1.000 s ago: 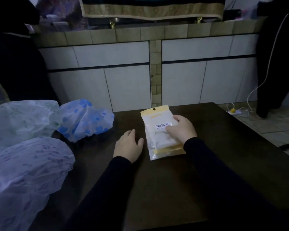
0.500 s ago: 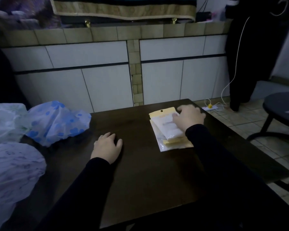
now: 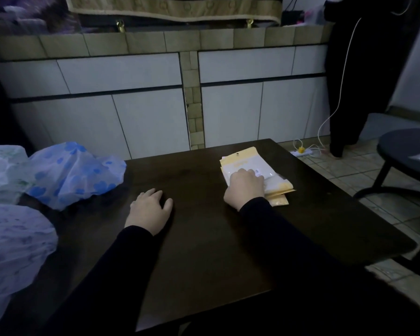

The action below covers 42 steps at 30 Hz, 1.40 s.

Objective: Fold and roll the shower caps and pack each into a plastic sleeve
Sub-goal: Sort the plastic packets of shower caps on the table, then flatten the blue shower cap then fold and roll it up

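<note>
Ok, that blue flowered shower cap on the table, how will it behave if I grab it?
The blue flowered shower cap lies crumpled in soft folds, so it is probably floppy. Its thin, translucent plastic suggests it is light. It may slide easily on the smooth dark table.

A dark table in a dim room with a tiled wall behind it.
A dark wooden table (image 3: 204, 251) is seen in the middle. Behind it, a wall of big white tiles (image 3: 136, 122) is topped by a row of tan tiles (image 3: 180, 40). On the tiled floor (image 3: 354, 175) at the right, a white power strip (image 3: 303, 152) with a yellow plug is laid, and a white cord (image 3: 342, 81) is hung above it. A round dark stool (image 3: 407, 154) is placed at the far right.
</note>
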Motion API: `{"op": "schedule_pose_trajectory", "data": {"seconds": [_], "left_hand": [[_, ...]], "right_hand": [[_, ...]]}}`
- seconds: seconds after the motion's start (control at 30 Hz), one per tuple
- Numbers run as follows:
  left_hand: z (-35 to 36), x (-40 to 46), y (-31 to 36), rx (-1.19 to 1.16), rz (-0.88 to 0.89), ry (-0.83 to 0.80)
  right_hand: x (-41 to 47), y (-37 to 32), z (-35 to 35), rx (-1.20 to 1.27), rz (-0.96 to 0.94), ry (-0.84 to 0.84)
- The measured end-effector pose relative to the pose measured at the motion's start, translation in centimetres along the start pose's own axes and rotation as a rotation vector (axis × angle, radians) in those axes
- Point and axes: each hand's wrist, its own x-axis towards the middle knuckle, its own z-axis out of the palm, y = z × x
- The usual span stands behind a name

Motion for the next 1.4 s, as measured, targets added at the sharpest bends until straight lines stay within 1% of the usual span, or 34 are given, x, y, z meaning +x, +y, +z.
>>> {"op": "schedule_pose_trajectory", "data": {"seconds": [0.1, 0.23, 0.3, 0.37, 0.43, 0.5, 0.57, 0.63, 0.7, 0.8, 0.9, 1.07, 1.13, 1.27, 1.4], "left_hand": [[0.0, 0.0, 0.1, -0.007, 0.002, -0.01], [0.0, -0.1, 0.2, -0.01, -0.004, 0.001], [-0.1, -0.3, 0.3, -0.031, -0.009, -0.002], [-0.4, -0.7, 0.4, -0.099, 0.009, 0.027], [-1.1, -1.2, 0.2, -0.166, 0.047, 0.133], [-2.0, -1.7, -0.3, -0.189, 0.067, 0.303], [-3.0, -1.9, -1.2, -0.177, 0.058, 0.484], [-3.6, -1.9, -2.6, -0.173, 0.018, 0.646], [-4.0, -1.8, -3.9, -0.152, -0.058, 0.753], [-4.3, -1.7, -5.5, -0.107, -0.19, 0.766], [-4.3, -1.1, -6.8, -0.149, -0.314, 0.739], [-4.3, 0.2, -8.3, -0.172, -0.337, 0.724], [-4.1, 0.8, -9.0, -0.164, -0.335, 0.745], [-4.1, 1.2, -9.3, -0.159, -0.292, 0.776], [-4.4, 1.0, -9.1, -0.168, -0.107, 0.924]], "right_hand": [[0.6, 1.3, -0.1, -0.016, 0.037, 0.003], [0.5, 1.3, -0.4, -0.129, 0.011, 0.005], [0.2, 0.4, -0.7, -0.177, -0.043, 0.065], [-0.4, -1.2, -0.8, -0.158, -0.124, 0.144], [-1.0, -3.4, -0.9, -0.093, -0.233, 0.237], [-1.3, -5.9, -0.8, 0.007, -0.362, 0.297], [-1.2, -8.3, -0.4, 0.14, -0.469, 0.283], [-0.5, -10.6, 0.5, 0.222, -0.536, 0.269], [0.4, -12.7, 1.7, 0.259, -0.57, 0.257], [1.6, -15.7, 3.5, 0.279, -0.618, 0.262], [2.8, -18.3, 4.5, 0.301, -0.641, 0.251], [4.3, -21.3, 5.4, 0.337, -0.715, 0.15], [4.6, -21.7, 5.6, 0.344, -0.726, 0.156], [4.6, -20.8, 5.4, 0.409, -0.758, 0.29], [4.3, -18.2, 4.4, 0.582, -0.734, 0.472]]}}
